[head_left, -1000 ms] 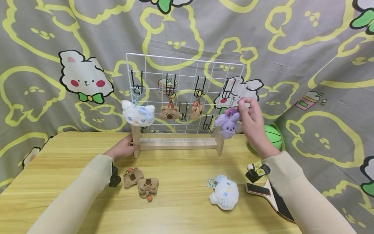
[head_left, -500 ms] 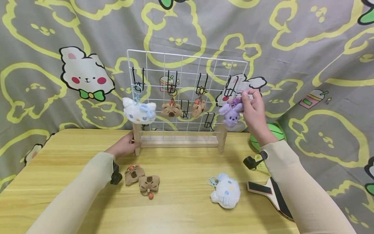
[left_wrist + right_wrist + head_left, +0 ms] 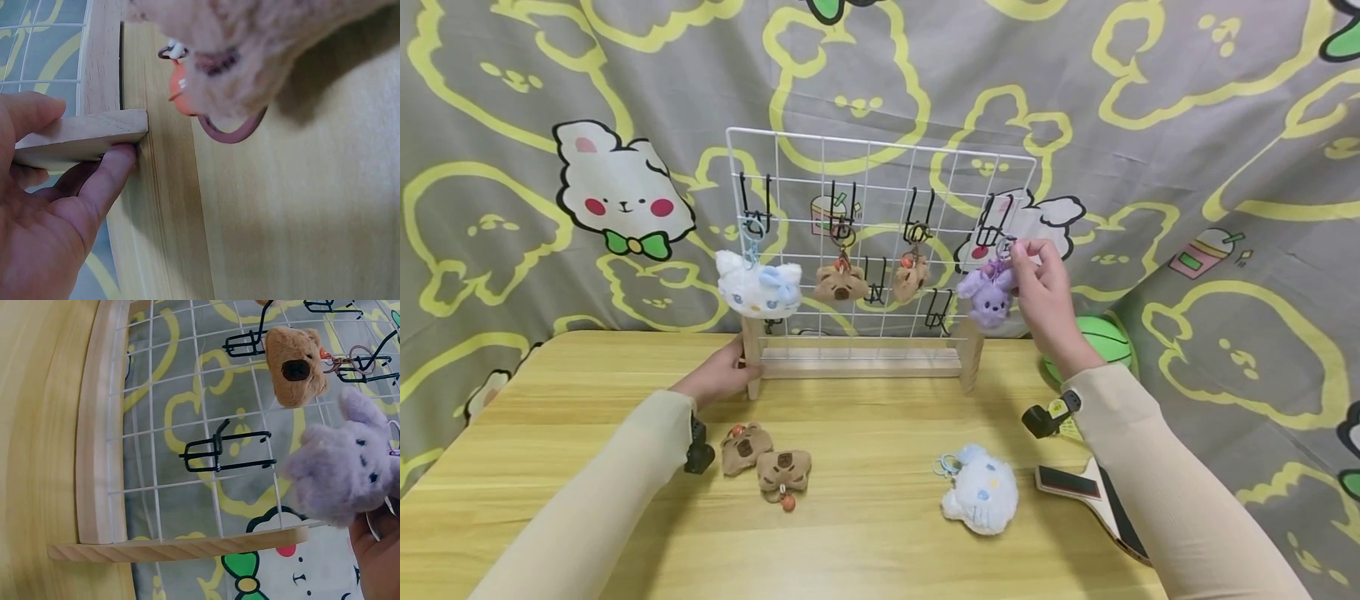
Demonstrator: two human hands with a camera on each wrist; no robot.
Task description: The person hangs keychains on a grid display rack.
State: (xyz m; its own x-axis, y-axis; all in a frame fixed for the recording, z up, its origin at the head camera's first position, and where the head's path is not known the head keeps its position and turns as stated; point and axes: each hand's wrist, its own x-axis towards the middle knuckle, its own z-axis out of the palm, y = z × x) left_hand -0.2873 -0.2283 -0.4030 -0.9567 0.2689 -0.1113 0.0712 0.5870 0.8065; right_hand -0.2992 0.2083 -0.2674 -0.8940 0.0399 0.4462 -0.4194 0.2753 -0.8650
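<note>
My right hand (image 3: 1045, 287) pinches the ring of a purple long-eared plush keychain (image 3: 989, 298) at the right end of a white wire grid rack (image 3: 880, 187). The ring is right at the upper-right black hook (image 3: 994, 223). In the right wrist view the purple plush (image 3: 340, 472) hangs before the grid, most of the hand cut off by the frame. My left hand (image 3: 721, 372) grips the rack's left wooden foot (image 3: 87, 134), thumb on one face and fingers on the other. A white cat plush keychain (image 3: 758, 285) and two brown plush keychains (image 3: 840, 282) hang from other hooks.
Two brown plush keychains (image 3: 784, 472) lie on the table (image 3: 865, 533) at front left. A white plush keychain (image 3: 981, 492) lies at front right, beside a table tennis paddle (image 3: 1093, 492). Behind my right forearm sit a green ball (image 3: 1103, 343) and a partly hidden shuttlecock (image 3: 1070, 429).
My right hand has raised the purple plush keychain toward the upper-right hook, then shifted slightly left and down. The left hand stays on the rack's foot. The head view has tilted slightly.
</note>
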